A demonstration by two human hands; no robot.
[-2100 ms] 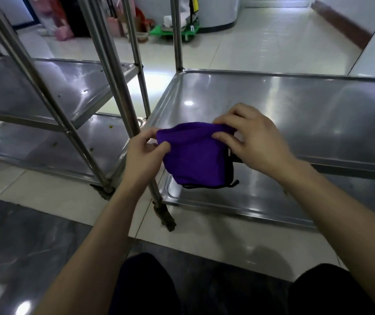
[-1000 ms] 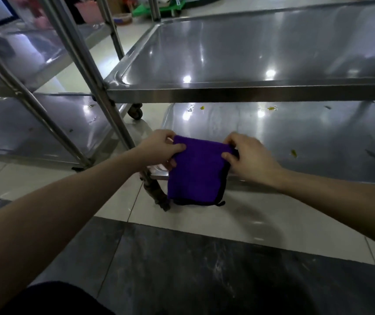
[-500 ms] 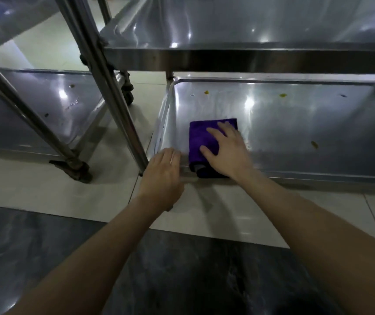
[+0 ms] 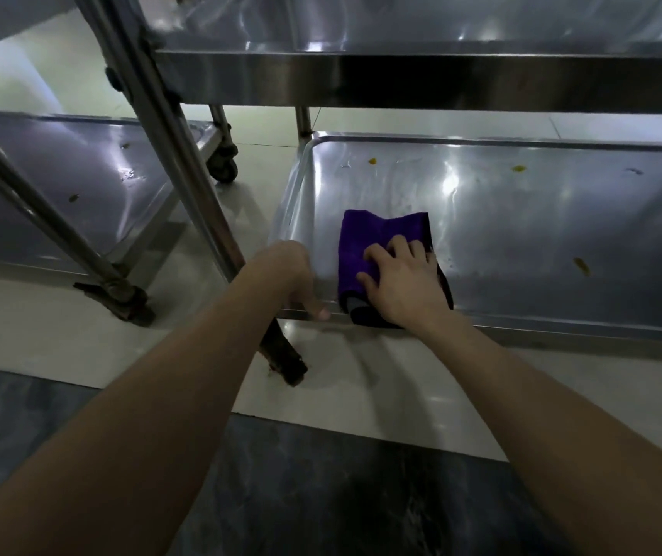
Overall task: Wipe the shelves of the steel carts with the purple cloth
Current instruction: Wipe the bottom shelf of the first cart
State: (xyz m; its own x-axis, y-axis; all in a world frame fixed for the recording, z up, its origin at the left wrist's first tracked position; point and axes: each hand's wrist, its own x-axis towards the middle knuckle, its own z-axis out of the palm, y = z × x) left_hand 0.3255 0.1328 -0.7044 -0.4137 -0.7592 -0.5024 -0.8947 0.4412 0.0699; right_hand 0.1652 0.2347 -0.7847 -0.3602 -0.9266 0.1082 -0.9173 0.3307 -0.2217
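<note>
The folded purple cloth (image 4: 377,234) lies flat on the bottom shelf (image 4: 541,234) of the right steel cart, near its front left corner. My right hand (image 4: 401,282) presses down on the cloth's near half, fingers spread and slightly bent. My left hand (image 4: 287,274) holds the shelf's front rim just left of the cloth, thumb along the edge and fingers hidden behind the rim. Yellow-brown specks (image 4: 581,266) dot the shelf to the right and at the back.
The cart's upper shelf (image 4: 441,80) overhangs the bottom shelf closely. A slanted steel post (image 4: 177,154) stands left of my left hand. A second cart's low shelf (image 4: 60,186) is at the left, with a caster (image 4: 223,166) between the carts.
The cloth went from being held in both hands in the air down onto the bottom shelf. Since half a second ago my right hand slid it slightly right, and my left hand closed on the rim.
</note>
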